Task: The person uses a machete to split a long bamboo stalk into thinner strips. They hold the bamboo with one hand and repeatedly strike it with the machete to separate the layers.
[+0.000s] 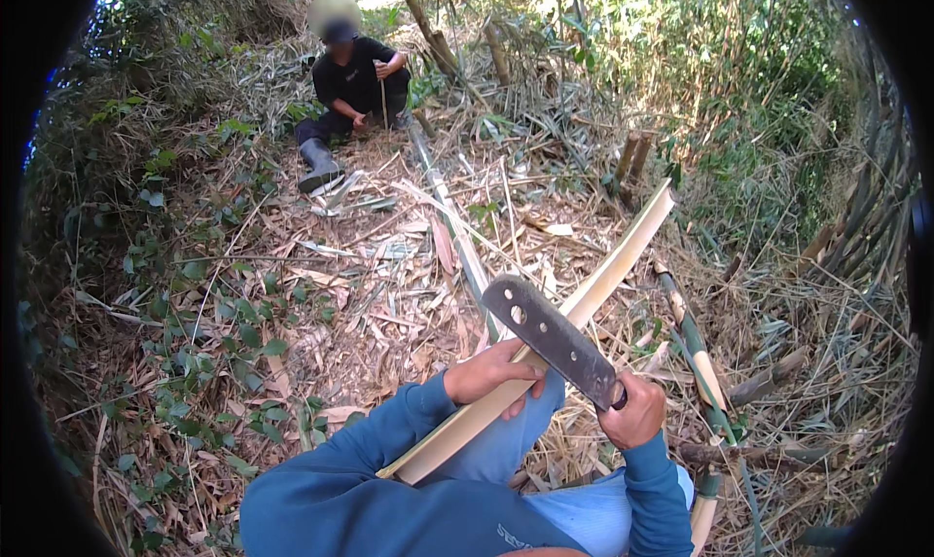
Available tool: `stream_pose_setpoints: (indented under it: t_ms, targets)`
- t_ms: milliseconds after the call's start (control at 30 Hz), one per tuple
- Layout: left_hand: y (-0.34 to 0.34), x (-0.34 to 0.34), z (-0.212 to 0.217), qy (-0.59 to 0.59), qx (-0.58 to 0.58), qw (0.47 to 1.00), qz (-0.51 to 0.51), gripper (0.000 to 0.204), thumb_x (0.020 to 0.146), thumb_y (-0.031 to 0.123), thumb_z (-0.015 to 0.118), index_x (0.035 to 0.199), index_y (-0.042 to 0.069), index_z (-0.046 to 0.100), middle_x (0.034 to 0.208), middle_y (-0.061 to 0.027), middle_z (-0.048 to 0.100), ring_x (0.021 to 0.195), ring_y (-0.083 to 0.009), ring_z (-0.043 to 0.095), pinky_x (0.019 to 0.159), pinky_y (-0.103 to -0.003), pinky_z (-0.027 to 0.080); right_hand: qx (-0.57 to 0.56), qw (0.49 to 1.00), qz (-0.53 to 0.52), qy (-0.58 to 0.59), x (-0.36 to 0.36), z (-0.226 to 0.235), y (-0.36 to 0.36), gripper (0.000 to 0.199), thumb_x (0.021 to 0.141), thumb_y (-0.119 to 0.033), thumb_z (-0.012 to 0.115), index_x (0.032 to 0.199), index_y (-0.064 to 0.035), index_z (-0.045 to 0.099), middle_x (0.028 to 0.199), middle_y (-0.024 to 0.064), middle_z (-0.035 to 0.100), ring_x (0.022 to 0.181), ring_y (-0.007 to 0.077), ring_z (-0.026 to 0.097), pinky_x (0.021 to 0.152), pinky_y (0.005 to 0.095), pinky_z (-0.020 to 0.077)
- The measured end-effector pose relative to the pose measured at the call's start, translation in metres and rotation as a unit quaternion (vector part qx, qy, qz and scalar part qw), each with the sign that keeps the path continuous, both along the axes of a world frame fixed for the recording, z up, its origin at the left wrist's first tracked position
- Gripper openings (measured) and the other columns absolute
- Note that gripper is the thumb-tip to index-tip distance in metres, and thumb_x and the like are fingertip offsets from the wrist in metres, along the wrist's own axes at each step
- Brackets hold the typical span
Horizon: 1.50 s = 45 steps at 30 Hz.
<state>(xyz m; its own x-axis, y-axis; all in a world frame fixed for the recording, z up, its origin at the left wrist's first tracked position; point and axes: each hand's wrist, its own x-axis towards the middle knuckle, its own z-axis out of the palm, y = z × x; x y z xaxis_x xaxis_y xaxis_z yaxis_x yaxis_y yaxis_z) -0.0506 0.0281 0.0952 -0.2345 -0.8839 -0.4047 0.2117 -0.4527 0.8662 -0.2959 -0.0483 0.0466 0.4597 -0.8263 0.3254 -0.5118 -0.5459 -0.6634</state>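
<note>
Split bamboo (pixel 611 268) slants mid-frame, grasped by the left hand (pixel 494 373); lower right, the right hand (pixel 632 412) clenches a cleaver (pixel 557 341)

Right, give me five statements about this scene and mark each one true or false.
1. The right-hand grip holds the broad knife. True.
2. The left-hand grip is on the knife too. False: it holds the split bamboo strip.
3. In this view, the knife crosses in front of the strip. True.
4. The other person is standing upright. False: that person is down low, sitting or squatting.
5. The wearer's left sleeve is blue. True.
</note>
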Motion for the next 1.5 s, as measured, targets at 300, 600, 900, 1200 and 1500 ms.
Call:
stream_pose_setpoints:
  t_ms: [300, 600, 900, 1200, 1500]
  targets:
    - [0.009, -0.017, -0.009, -0.013, -0.032, 0.999, 0.028, 0.038, 0.101, 0.034, 0.049, 0.088, 0.001, 0.063, 0.063, -0.0059, 0.062, 0.051, -0.0133, 0.063, 0.044, -0.026, 0.050, -0.076, 0.996, 0.022, -0.040, -0.001, -0.009, 0.008, 0.019, 0.068, -0.018, 0.068, 0.072, -0.0038, 0.056, 0.063, 0.0127, 0.054, 0.056, 0.0337, 0.057, 0.056, 0.0438, 0.0443]
    - [0.009, -0.017, -0.017, -0.056, -0.062, 0.996, -0.039, 0.034, 0.100, 0.031, 0.053, 0.098, -0.002, 0.063, 0.074, -0.0123, 0.065, 0.056, -0.0173, 0.064, 0.048, -0.029, 0.051, -0.075, 0.997, -0.009, -0.004, -0.001, 0.012, 0.011, 0.035, 0.072, -0.031, 0.075, 0.066, -0.0047, 0.053, 0.062, 0.0138, 0.055, 0.056, 0.0335, 0.058, 0.054, 0.0432, 0.0426]
    - [0.004, -0.024, -0.012, -0.095, -0.041, 0.993, -0.047, 0.030, 0.097, 0.027, 0.053, 0.090, -0.002, 0.060, 0.072, -0.0097, 0.061, 0.053, -0.0165, 0.062, 0.048, -0.029, 0.051, -0.093, 0.994, -0.040, 0.034, -0.001, 0.016, 0.005, 0.037, 0.077, -0.037, 0.074, 0.068, -0.0053, 0.056, 0.063, 0.0140, 0.057, 0.057, 0.0341, 0.060, 0.054, 0.0442, 0.0439]
    - [-0.004, -0.024, -0.011, -0.071, 0.015, 0.996, -0.047, 0.035, 0.095, 0.021, 0.052, 0.121, -0.001, 0.051, 0.082, -0.0096, 0.056, 0.055, -0.0183, 0.060, 0.049, -0.031, 0.050, -0.107, 0.993, -0.013, 0.039, -0.010, 0.013, -0.005, 0.040, 0.078, -0.041, 0.073, 0.069, -0.0053, 0.057, 0.066, 0.0147, 0.061, 0.059, 0.0324, 0.063, 0.054, 0.0452, 0.0451]
    - [-0.007, -0.029, -0.002, -0.053, -0.015, 0.997, -0.053, 0.066, 0.086, 0.014, 0.048, 0.147, 0.001, 0.027, 0.083, -0.0120, 0.055, 0.053, -0.0211, 0.057, 0.050, -0.031, 0.048, -0.087, 0.992, -0.085, 0.030, -0.020, 0.018, -0.015, 0.041, 0.080, -0.043, 0.072, 0.070, -0.0053, 0.059, 0.065, 0.0149, 0.060, 0.057, 0.0347, 0.062, 0.052, 0.0458, 0.0449]
